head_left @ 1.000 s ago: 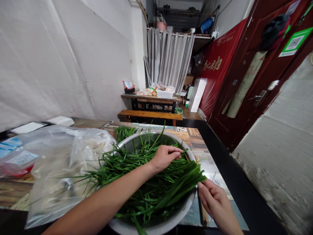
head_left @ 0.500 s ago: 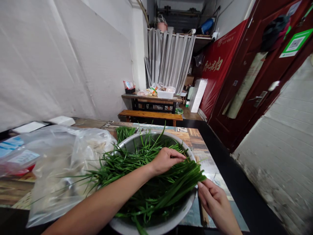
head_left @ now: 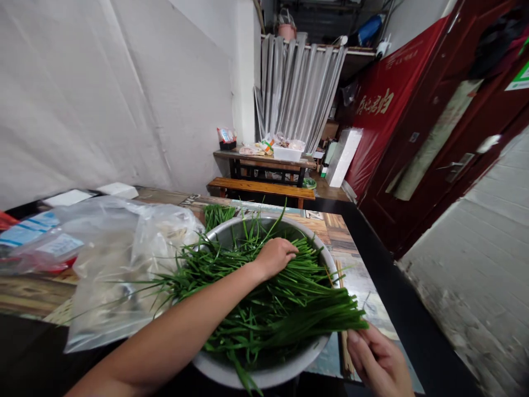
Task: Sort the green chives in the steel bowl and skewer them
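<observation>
A large metal basin is heaped with long green garlic chives. My left hand reaches over the pile, its fingers pinched together on stalks near the basin's far right side. At the right rim, a flat bunch of chives lies with its ends past the edge. My right hand is closed at those ends, thumb against fingers. Whether a thin stick is also in its grip cannot be made out. Thin wooden skewers lie on the table beside the basin, partly hidden by my right hand.
Left of the basin spreads a clear plastic bag on the patterned table. More chives sit behind the basin. Farther off stand a wooden bench and another table with a white container. A dark red door is at right.
My left hand has moved from the bunch leftward, deeper over the pile. My right hand has shifted slightly right and down with the bunch's ends. The view has shifted slightly.
</observation>
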Available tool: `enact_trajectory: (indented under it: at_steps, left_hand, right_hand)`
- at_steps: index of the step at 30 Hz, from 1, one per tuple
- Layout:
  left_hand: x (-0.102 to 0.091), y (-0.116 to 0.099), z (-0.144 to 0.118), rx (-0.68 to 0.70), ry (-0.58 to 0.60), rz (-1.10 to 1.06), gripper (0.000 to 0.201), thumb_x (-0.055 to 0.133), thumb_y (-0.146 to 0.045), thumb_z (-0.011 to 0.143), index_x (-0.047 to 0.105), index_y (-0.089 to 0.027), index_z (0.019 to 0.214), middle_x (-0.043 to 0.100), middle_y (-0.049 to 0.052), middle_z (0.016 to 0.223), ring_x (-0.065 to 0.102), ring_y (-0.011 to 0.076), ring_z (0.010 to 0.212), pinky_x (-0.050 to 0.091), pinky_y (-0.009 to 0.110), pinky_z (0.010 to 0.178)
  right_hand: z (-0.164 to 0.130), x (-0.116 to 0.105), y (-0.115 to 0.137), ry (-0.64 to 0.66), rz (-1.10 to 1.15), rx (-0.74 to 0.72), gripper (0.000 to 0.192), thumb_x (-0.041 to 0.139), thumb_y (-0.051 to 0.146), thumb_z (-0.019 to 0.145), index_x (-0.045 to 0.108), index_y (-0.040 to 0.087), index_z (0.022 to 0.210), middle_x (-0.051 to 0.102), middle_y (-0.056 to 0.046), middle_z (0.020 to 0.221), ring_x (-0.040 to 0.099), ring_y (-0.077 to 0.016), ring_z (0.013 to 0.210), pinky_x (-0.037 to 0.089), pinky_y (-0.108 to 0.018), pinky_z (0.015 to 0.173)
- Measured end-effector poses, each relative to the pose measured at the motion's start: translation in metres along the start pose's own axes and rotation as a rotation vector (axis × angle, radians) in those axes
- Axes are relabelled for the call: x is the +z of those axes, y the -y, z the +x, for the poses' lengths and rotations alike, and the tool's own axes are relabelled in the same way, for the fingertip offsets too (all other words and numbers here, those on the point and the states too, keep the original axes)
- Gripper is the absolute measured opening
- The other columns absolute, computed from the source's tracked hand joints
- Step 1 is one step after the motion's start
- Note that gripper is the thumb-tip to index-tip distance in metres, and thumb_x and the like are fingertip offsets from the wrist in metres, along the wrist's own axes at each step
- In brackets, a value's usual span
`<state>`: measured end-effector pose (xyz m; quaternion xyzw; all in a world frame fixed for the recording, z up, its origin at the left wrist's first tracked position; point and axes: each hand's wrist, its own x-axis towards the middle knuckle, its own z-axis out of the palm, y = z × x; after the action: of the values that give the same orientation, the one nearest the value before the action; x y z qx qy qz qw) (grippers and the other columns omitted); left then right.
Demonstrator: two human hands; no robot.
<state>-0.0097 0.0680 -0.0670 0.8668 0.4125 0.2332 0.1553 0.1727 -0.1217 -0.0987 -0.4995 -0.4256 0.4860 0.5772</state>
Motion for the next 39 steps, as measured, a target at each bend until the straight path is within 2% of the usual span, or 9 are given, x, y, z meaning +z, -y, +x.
enact_trajectory:
  at_steps: [5,10,14,17,21,28,32,36,39]
  left_hand:
    - [0.007,0.006,0.005,-0.157,0.024,0.086,0.016,0.060,-0.025,0.071,0.071,-0.018,0.080,0.069,0.006,0.083,0.061,0.0186,0.077,0.044,0.027,0.071]
    - [0.000,0.002,0.005,-0.094,-0.087,0.042,0.017,0.055,-0.021,0.073,0.071,-0.018,0.079,0.070,0.004,0.083,0.061,0.0164,0.077,0.044,0.025,0.071]
    - [-0.009,-0.013,0.002,-0.048,-0.160,-0.065,0.022,0.050,-0.024,0.077,0.070,-0.017,0.086,0.070,0.005,0.088,0.062,0.0166,0.082,0.044,0.027,0.077]
    - [-0.014,-0.031,-0.003,-0.040,-0.122,-0.259,0.024,0.051,-0.025,0.076,0.069,-0.017,0.089,0.070,0.005,0.087,0.063,0.0156,0.082,0.045,0.025,0.078]
    - [-0.016,-0.050,-0.007,-0.096,-0.041,-0.536,0.028,0.053,-0.025,0.074,0.068,-0.014,0.094,0.069,0.004,0.077,0.062,0.0134,0.069,0.048,0.024,0.069]
    - [-0.012,-0.059,-0.007,-0.252,0.069,-0.851,0.041,0.048,-0.021,0.075,0.055,-0.009,0.114,0.061,0.004,0.076,0.053,0.0071,0.052,0.038,0.018,0.044]
    - [-0.015,-0.062,-0.008,-0.306,0.049,-0.878,0.034,0.047,-0.019,0.075,0.057,-0.010,0.106,0.059,0.002,0.075,0.042,0.0027,0.043,0.031,0.016,0.041]
    - [-0.018,-0.062,-0.009,-0.282,0.009,-0.798,0.031,0.055,-0.030,0.073,0.065,-0.012,0.097,0.058,-0.001,0.062,0.039,0.0037,0.043,0.032,0.018,0.044]
    - [-0.016,-0.060,-0.009,-0.306,0.027,-0.845,0.032,0.057,-0.034,0.072,0.066,-0.011,0.093,0.059,0.000,0.059,0.039,0.0039,0.040,0.031,0.018,0.041]
  right_hand:
    - [0.002,0.000,0.001,0.014,-0.025,0.020,0.030,0.058,0.045,0.075,0.050,0.018,0.065,0.028,0.008,0.049,0.020,-0.0058,0.043,0.014,-0.021,0.040]
    - [0.005,0.003,0.009,0.031,-0.048,0.030,0.033,0.059,0.049,0.074,0.049,0.018,0.064,0.022,0.009,0.051,0.016,-0.0052,0.043,0.013,-0.018,0.039]
    - [0.012,-0.002,0.011,0.074,-0.108,0.009,0.035,0.054,0.048,0.078,0.045,0.019,0.063,0.023,0.010,0.047,0.018,-0.0046,0.040,0.013,-0.018,0.037]
    - [0.020,-0.006,0.012,0.136,-0.111,0.014,0.033,0.052,0.046,0.081,0.045,0.018,0.064,0.026,0.010,0.047,0.020,-0.0045,0.040,0.014,-0.018,0.038]
    - [0.026,-0.006,0.016,0.161,-0.082,0.026,0.029,0.052,0.045,0.082,0.049,0.018,0.071,0.025,0.010,0.047,0.018,-0.0040,0.040,0.012,-0.019,0.037]
    - [0.029,0.001,0.021,0.123,-0.015,0.061,0.031,0.057,0.047,0.077,0.051,0.018,0.068,0.025,0.010,0.046,0.015,-0.0036,0.039,0.009,-0.020,0.037]
    - [0.029,0.001,0.020,0.134,-0.003,0.067,0.031,0.058,0.046,0.077,0.050,0.018,0.068,0.024,0.010,0.047,0.015,-0.0036,0.040,0.009,-0.019,0.037]
    - [0.029,0.002,0.019,0.135,0.012,0.058,0.030,0.058,0.047,0.076,0.052,0.018,0.074,0.021,0.011,0.046,0.013,-0.0035,0.039,0.008,-0.019,0.037]
    - [0.029,0.002,0.018,0.138,0.000,0.061,0.029,0.057,0.046,0.077,0.053,0.018,0.077,0.023,0.011,0.044,0.014,-0.0035,0.037,0.008,-0.020,0.036]
